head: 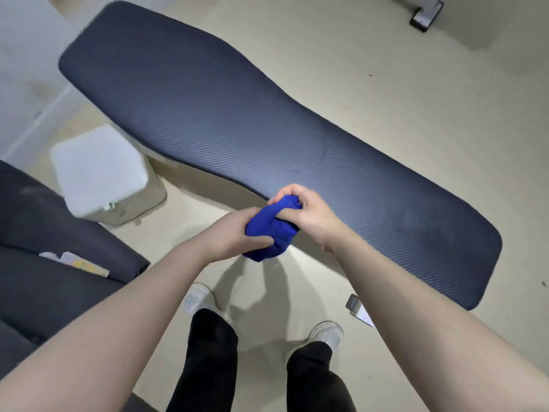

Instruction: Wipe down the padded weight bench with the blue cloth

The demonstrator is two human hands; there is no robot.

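Nearest to us, at six o'clock, stood our own legs in black trousers (208, 361), with pale shoes (325, 333) planted on the beige floor (401, 93). Both bare forearms ran up from the bottom corners and met just above the feet.

There our left hand (234, 236) and right hand (309, 212) shared the blue cloth (271, 233), bunched into a wad between them. The left fingers (252, 240) were curled shut around its lower part, thumb lying across the front; the right fingers (285, 193) were clamped on its upper end from above. The cloth hung in the air at the near edge of the worktop (237, 123), just overlapping that edge from our angle; we could not tell whether it touched the padding.

At eight o'clock lay a dark cushioned surface (44, 233) with a small pale packet (77, 264) resting on it. Just beyond it, at ten o'clock, sat a white lidded bin (101, 173) on the floor, partly tucked under the worktop's near side.

The worktop itself, dark navy padding with a fine ribbed texture, ran diagonally from four o'clock up to eleven o'clock, narrow in the middle and broader at its far end. A small grey foot (356, 307) showed on the floor at five o'clock, beside our right forearm. Farthest off, at one o'clock, a black-edged bracket (426, 14) stood on the floor.
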